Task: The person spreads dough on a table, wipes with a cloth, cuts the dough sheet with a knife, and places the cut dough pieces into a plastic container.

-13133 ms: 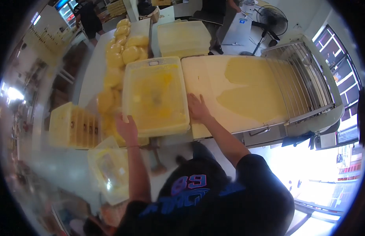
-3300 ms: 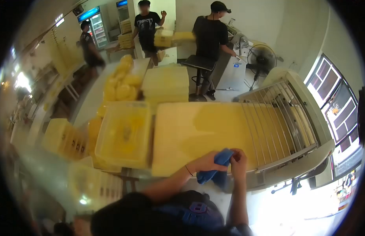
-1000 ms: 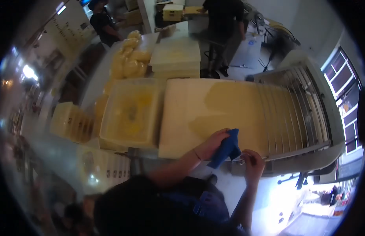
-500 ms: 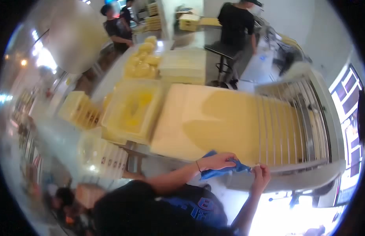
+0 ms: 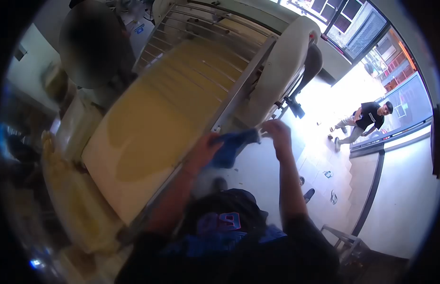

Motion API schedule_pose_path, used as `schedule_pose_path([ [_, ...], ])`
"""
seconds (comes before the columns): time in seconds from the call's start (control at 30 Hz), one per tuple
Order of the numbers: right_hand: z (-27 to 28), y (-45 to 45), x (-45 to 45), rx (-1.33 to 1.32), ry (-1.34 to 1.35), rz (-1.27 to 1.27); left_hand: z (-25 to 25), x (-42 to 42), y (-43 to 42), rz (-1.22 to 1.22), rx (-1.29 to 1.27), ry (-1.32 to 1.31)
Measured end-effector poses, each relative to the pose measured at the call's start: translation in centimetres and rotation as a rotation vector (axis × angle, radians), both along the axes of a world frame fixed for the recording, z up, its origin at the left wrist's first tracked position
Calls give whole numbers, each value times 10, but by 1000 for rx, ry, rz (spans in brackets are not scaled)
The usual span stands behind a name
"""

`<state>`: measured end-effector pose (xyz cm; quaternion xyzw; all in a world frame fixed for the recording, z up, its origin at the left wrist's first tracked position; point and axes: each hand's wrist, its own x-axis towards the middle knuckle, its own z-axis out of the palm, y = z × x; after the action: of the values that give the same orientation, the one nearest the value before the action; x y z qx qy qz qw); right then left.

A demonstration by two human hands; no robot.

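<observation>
A blue cloth (image 5: 227, 154) hangs bunched between my two hands, beside the near edge of a machine with a long pale belt (image 5: 149, 118). My left hand (image 5: 206, 149) is closed around the cloth's left side. At its other end, my right hand (image 5: 278, 135) pinches the narrow, whitish tip between the fingertips. What that pale tip is exactly is too small to tell. Both hands are raised in front of my body, above the floor.
A metal bar guard (image 5: 215, 71) spans the belt's far end, next to the machine's rounded white housing (image 5: 281, 71). Blurred yellowish tubs (image 5: 78, 203) stand left. A person (image 5: 362, 120) is near the doorway at right; slippers (image 5: 309, 195) lie on the floor.
My view has swung right, bringing the doorway, a person there and the floor into sight. The blue cloth stays between my hands.
</observation>
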<state>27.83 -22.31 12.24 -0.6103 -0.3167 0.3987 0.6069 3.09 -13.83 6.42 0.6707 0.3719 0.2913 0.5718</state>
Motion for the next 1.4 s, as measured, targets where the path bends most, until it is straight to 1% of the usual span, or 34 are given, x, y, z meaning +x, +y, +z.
schedule_pose_path([
  [0.03,-2,5,10,6,-91,-56,-5,16,6,-23,14,-4],
  [0.1,-16,17,38,33,-269,-199,-30,47,16,-52,31,-8],
  [0.13,-26,26,52,67,-354,-275,-35,61,14,-64,161,45],
  [0.17,-56,35,86,135,-672,-268,-35,72,15,-44,294,111],
  [0.2,-49,38,93,7,-812,-298,-28,80,13,-114,311,87],
  [0.23,-56,49,106,26,-925,-321,3,82,7,-164,160,62],
  [0.27,-66,55,116,70,-990,-316,-28,98,1,-21,134,-80],
  [0.3,-74,64,127,113,-1026,-310,-53,110,9,-102,129,-161],
  [0.33,-82,73,139,155,-1043,-304,-59,116,16,-169,184,-66],
  [0.37,-91,84,152,184,-1050,-306,-36,112,8,-41,185,0],
  [0.4,-101,93,163,204,-1051,-324,-41,116,9,17,199,-13],
  [0.43,-108,99,172,205,-1051,-352,-37,112,14,46,214,28],
  [0.47,-86,94,160,87,-965,-308,-32,109,18,48,223,64],
  [0.53,-84,98,164,55,-912,-377,-28,99,26,88,227,42],
  [0.57,-77,84,155,14,-881,-369,-23,87,10,94,234,28],
  [0.63,-69,87,150,-90,-818,-337,-21,83,9,108,217,-3],
  [0.67,-69,88,152,-65,-835,-314,-20,80,7,113,208,-18],
  [0.73,-75,88,162,-14,-869,-271,-13,72,3,125,316,-21],
  [0.77,-94,92,173,176,-1056,-277,-11,69,2,130,370,-22],
  [0.87,-139,110,217,103,-672,-329,-13,63,0,178,424,25],
  [0.9,-144,113,224,66,-809,-330,-11,59,0,170,402,2],
  [0.97,-124,99,210,178,-1008,-191,-5,45,-2,154,356,-42],
  [1.0,-115,92,202,234,-1106,-120,-4,37,-5,166,317,-3],
  [1.03,-116,89,197,348,-952,-145,-4,27,-8,178,280,36],
  [1.07,-111,89,194,354,-1137,-155,-3,14,-10,192,243,77],
  [1.13,-99,80,189,351,-1507,-164,-4,-20,-19,229,224,-3],
  [1.17,-105,81,195,411,-1596,-212,-5,-36,-24,244,212,-43],
  [1.2,-109,83,202,353,-1489,-221,-8,-50,-29,327,239,-52],
  [1.27,-115,88,202,133,-1082,-260,-30,-77,-34,472,265,-94],
  [1.3,-114,90,199,28,-928,-279,-43,-91,-36,535,262,-126],
  [1.4,-101,88,186,-171,-631,-281,-28,-147,-56,762,203,42],
])
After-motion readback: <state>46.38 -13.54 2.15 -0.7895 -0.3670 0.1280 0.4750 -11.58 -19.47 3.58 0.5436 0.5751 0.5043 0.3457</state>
